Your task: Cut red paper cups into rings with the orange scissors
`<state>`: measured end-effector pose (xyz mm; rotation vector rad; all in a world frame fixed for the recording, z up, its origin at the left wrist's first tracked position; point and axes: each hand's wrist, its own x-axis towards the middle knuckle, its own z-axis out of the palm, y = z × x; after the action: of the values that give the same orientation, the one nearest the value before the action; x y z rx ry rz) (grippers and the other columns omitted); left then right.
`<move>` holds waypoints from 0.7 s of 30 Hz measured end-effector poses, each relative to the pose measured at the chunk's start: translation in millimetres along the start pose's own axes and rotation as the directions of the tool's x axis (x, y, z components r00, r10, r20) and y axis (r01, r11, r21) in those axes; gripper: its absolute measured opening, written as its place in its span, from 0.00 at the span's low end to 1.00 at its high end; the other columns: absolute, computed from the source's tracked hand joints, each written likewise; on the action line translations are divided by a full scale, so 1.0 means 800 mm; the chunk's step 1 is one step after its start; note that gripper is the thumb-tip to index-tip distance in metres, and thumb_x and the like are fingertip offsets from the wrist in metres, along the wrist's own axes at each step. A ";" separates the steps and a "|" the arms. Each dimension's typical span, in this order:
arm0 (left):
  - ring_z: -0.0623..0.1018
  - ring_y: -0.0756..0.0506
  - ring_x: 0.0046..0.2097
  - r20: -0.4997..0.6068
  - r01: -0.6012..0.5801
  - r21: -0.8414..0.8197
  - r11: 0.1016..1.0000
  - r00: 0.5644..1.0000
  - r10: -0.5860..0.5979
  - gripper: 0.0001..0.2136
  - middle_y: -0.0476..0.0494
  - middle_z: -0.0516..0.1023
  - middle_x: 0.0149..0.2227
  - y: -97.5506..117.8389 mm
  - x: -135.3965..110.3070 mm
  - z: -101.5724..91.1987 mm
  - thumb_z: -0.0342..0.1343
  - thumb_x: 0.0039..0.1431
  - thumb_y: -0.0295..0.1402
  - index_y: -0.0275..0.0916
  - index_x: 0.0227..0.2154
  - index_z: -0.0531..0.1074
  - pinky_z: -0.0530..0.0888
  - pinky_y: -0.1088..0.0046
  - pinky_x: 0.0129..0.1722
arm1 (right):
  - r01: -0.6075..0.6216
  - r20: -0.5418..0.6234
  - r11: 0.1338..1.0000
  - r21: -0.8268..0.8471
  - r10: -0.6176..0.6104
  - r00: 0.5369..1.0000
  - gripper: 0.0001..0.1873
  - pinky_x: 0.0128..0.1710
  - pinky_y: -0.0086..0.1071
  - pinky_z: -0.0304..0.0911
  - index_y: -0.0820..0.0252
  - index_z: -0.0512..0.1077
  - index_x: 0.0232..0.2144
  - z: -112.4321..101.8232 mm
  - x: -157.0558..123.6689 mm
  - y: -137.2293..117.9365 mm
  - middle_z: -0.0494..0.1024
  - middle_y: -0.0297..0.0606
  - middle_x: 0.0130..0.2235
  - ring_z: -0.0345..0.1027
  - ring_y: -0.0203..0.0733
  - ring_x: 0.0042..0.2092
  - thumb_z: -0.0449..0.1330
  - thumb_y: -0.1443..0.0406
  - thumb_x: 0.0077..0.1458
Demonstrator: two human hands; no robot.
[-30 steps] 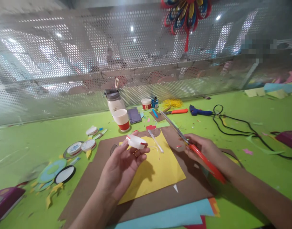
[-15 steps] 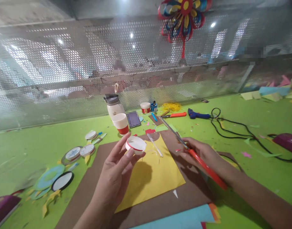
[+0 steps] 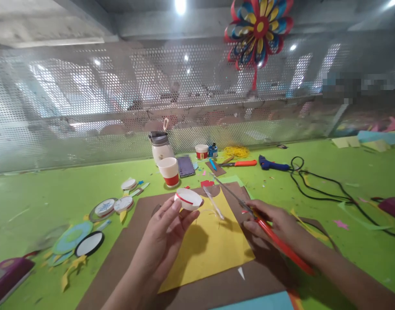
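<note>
My left hand [image 3: 168, 234] pinches a shallow paper cup base [image 3: 188, 199], white with a red stripe, tilted above a yellow paper sheet [image 3: 217, 245]. In my right hand [image 3: 275, 224] are scissors [image 3: 265, 228] with long metal blades and orange-red handles. The blades point away and left, apart from the cup base, and look closed or nearly so. On the yellow sheet lies a clear white stick-like piece [image 3: 213, 203]. Beyond my left hand stands a white and red paper cup [image 3: 168, 171].
A brown board [image 3: 120, 258] lies under the yellow sheet. Paper craft discs [image 3: 89, 244] lie at the left. Farther back are a bottle [image 3: 162, 148], a phone [image 3: 186, 166], an orange-handled knife [image 3: 245, 163] and a blue glue gun [image 3: 273, 164], its black cord [image 3: 326, 196] looping right.
The view has tilted up slightly and shifted left. In my left hand, the cup base has turned and my index finger has come down from its rim. My right hand still holds the scissors.
</note>
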<state>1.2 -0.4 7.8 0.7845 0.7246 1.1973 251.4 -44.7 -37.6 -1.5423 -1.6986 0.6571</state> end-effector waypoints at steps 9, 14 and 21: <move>0.76 0.48 0.41 -0.084 -0.170 0.255 0.952 0.977 0.197 0.18 0.44 0.78 0.41 -0.008 0.004 -0.004 0.70 0.47 0.33 0.38 0.42 0.75 0.72 0.73 0.41 | 0.015 -0.042 0.989 -0.148 -0.022 0.999 0.20 0.33 0.36 0.67 0.60 0.74 0.44 0.005 0.001 0.007 0.79 0.38 0.33 0.73 0.47 0.33 0.58 0.53 0.56; 0.77 0.43 0.44 -0.101 -0.250 0.367 0.896 0.947 0.306 0.22 0.41 0.81 0.41 -0.012 0.011 -0.008 0.70 0.43 0.33 0.40 0.44 0.73 0.71 0.67 0.44 | -0.022 -0.096 0.967 -0.254 -0.003 0.995 0.22 0.45 0.42 0.67 0.59 0.72 0.50 -0.001 0.005 0.007 0.79 0.47 0.47 0.73 0.52 0.45 0.57 0.53 0.57; 0.79 0.39 0.44 -0.087 -0.213 0.334 0.918 0.963 0.255 0.28 0.37 0.79 0.46 -0.012 0.007 -0.010 0.70 0.44 0.36 0.39 0.50 0.72 0.74 0.63 0.43 | -0.044 -0.090 0.916 -0.399 0.009 0.996 0.24 0.45 0.43 0.66 0.58 0.72 0.53 0.006 0.006 0.008 0.77 0.48 0.46 0.72 0.54 0.46 0.55 0.54 0.59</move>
<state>0.6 4.8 -4.7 1.0974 0.9695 1.3735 251.5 -38.8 -44.2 -1.8474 -1.8271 0.2539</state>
